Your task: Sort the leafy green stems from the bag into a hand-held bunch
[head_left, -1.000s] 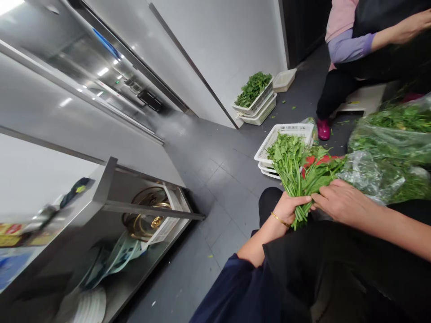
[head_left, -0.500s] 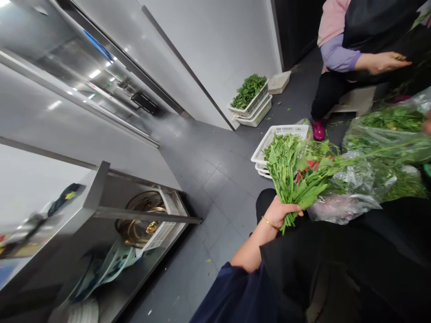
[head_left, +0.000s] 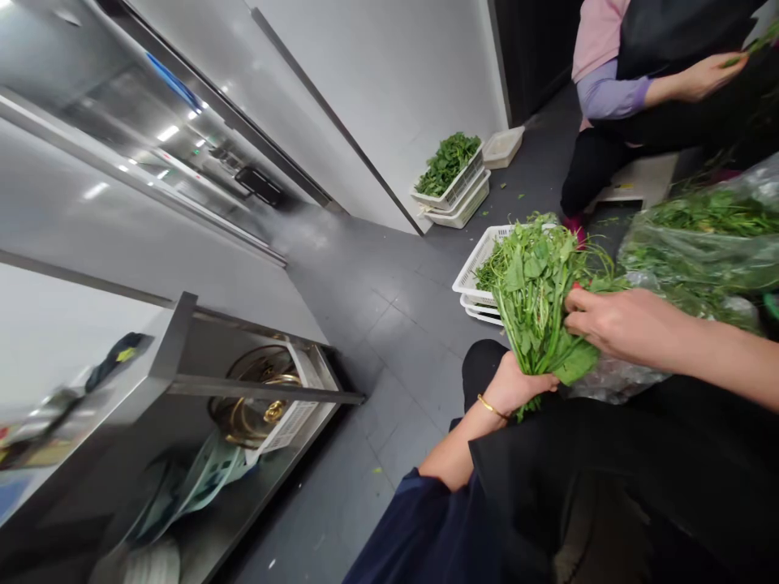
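Observation:
A bunch of leafy green stems (head_left: 535, 284) stands upright in my left hand (head_left: 514, 385), whose fingers are wrapped round the lower stems. From the right, my right hand (head_left: 608, 320) reaches against the side of the bunch, its fingers curled and pinching at the leaves; their tips are partly hidden by greenery. Behind the bunch, a white plastic basket (head_left: 467, 272) with greens in it is partly covered. Beyond my right hand lie clear plastic bags of greens (head_left: 699, 251).
A co-worker (head_left: 645, 89) sits at the upper right, holding a bit of green. Stacked white baskets (head_left: 466, 191) with greens stand by the wall, beside a small pale tray (head_left: 504, 148). To the left is a steel table (head_left: 182, 341) with lidded pans on its shelf.
My right hand has come in from the right edge to the bunch. The bunch looks fuller and leafier at the top. The co-worker's hand has risen slightly.

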Tool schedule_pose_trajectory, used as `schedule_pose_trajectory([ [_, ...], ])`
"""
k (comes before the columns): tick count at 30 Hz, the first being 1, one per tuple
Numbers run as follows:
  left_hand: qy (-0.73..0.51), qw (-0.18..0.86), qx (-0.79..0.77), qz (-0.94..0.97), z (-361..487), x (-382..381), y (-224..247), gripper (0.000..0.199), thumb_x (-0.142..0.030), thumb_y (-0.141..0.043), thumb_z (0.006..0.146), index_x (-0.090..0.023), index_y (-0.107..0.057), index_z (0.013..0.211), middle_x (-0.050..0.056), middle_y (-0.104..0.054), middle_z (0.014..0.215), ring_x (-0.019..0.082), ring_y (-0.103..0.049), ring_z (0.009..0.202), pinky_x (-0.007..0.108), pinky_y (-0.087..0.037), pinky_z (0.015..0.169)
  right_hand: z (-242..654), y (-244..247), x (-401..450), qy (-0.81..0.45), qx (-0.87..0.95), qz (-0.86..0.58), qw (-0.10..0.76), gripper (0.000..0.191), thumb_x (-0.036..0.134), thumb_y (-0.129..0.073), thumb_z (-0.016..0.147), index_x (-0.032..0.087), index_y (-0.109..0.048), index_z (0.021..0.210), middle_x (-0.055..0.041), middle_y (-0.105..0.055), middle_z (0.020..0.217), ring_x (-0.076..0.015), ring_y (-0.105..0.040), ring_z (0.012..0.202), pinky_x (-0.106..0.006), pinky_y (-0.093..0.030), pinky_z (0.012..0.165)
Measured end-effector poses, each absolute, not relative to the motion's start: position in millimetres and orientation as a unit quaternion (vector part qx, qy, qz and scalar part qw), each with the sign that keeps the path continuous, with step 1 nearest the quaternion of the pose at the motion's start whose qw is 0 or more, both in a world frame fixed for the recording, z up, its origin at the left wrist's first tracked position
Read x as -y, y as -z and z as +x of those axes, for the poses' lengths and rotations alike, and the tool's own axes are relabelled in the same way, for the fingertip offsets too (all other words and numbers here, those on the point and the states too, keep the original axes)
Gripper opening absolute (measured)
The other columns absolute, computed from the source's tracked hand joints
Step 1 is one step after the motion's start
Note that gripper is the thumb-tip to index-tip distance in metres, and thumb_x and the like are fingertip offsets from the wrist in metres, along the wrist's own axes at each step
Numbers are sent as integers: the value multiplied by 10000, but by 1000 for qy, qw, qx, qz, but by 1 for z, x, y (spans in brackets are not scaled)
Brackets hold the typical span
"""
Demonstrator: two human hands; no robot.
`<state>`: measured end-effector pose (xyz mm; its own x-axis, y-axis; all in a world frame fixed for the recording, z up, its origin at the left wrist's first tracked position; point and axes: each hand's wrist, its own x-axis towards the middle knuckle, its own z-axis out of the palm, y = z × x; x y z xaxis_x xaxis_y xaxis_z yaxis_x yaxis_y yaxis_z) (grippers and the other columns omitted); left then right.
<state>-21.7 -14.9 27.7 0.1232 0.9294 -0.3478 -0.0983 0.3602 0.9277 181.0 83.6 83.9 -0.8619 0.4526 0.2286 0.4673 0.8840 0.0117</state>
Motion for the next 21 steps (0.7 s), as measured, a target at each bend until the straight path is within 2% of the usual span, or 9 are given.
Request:
schedule_pose_trajectory([
  [4, -398, 651, -507, 400, -25, 16, -24, 421, -375, -885, 526, -117, -637, 749, 29, -657, 647, 145, -597, 584, 302, -491, 644, 172, -73, -91, 10, 967, -206, 153, 214, 217, -462, 924, 197, -663, 995, -49, -626, 1050, -65, -458, 573, -238, -221, 490],
  [5, -401, 655, -503, 397, -26, 16, -23, 427, -372, -890, 521, -115, -639, 754, 29, -659, 651, 144, -599, 589, 303, -493, 651, 174, -72, -91, 14, 967, -196, 161, 221, 206, -454, 922, 199, -658, 1007, -47, -624, 1036, -65, -450, 568, -241, -225, 494],
  [9, -415, 665, -495, 374, -29, 16, -17, 438, -352, -897, 517, -107, -657, 789, 29, -663, 655, 144, -603, 588, 304, -498, 661, 179, -69, -86, 43, 973, -138, 181, 249, 125, -425, 890, 196, -654, 955, -24, -569, 839, -82, -460, 579, -259, -212, 509],
  [11, -415, 665, -499, 370, -29, 15, -16, 429, -354, -892, 521, -106, -661, 784, 32, -664, 657, 149, -603, 586, 311, -503, 659, 177, -66, -78, 73, 968, -146, 192, 237, 110, -422, 893, 182, -645, 931, -28, -560, 835, -92, -483, 606, -264, -224, 523],
  [15, -415, 644, -522, 376, -23, 14, -19, 358, -348, -859, 548, -113, -649, 717, 33, -650, 626, 145, -586, 566, 302, -496, 632, 165, -57, -69, 103, 956, -190, 198, 190, 108, -447, 879, 152, -588, 760, -36, -538, 768, -109, -482, 597, -278, -263, 544],
  [17, -420, 635, -527, 377, -21, 14, -24, 328, -326, -843, 558, -118, -645, 716, 26, -643, 610, 141, -580, 555, 291, -488, 618, 161, -57, -72, 34, 951, -215, 221, 194, 140, -466, 873, 151, -571, 711, -36, -544, 738, -101, -482, 586, -263, -295, 541],
  [19, -424, 627, -534, 377, -19, 15, -27, 306, -310, -830, 561, -124, -635, 706, 22, -638, 604, 140, -577, 548, 287, -484, 609, 165, -63, -82, -115, 915, -278, 269, 189, 199, -501, 880, 154, -597, 723, -42, -597, 753, -100, -528, 624, -240, -374, 576],
  [21, -421, 619, -545, 378, -20, 15, -28, 286, -301, -821, 564, -132, -625, 687, 24, -638, 608, 145, -580, 550, 294, -486, 612, 181, -74, -95, -280, 822, -374, 325, 188, 299, -554, 898, 155, -644, 817, -58, -656, 797, -107, -570, 663, -241, -438, 620],
])
